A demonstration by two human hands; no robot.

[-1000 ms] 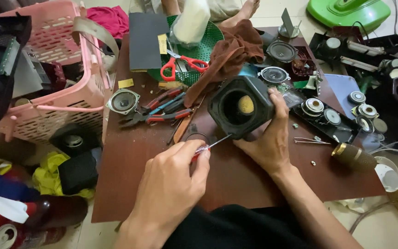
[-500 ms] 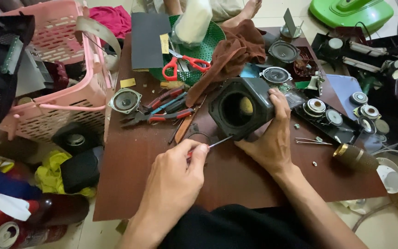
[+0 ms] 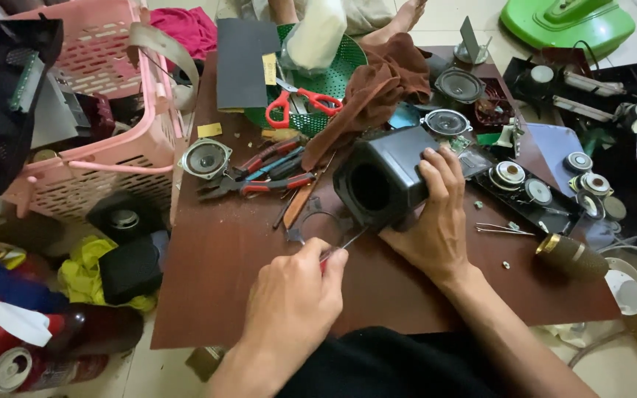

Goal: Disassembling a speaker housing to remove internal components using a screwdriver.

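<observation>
The right hand [image 3: 436,221] grips a black speaker box [image 3: 381,180] tilted on the brown table [image 3: 215,287]. The left hand [image 3: 293,302] pinches a thin screwdriver [image 3: 344,243] just below it. A yellow tag [image 3: 210,130] lies beside the pink basket [image 3: 112,158].

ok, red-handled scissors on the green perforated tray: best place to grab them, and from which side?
Grip the red-handled scissors at the two handle loops, coming from above on the side of the dark flat panel. The loops lie flat and exposed on the green perforated tray; the blade end runs toward the white bag and the brown cloth crowds the other side. Both hands are busy: the right hand holds the black speaker box.
</observation>
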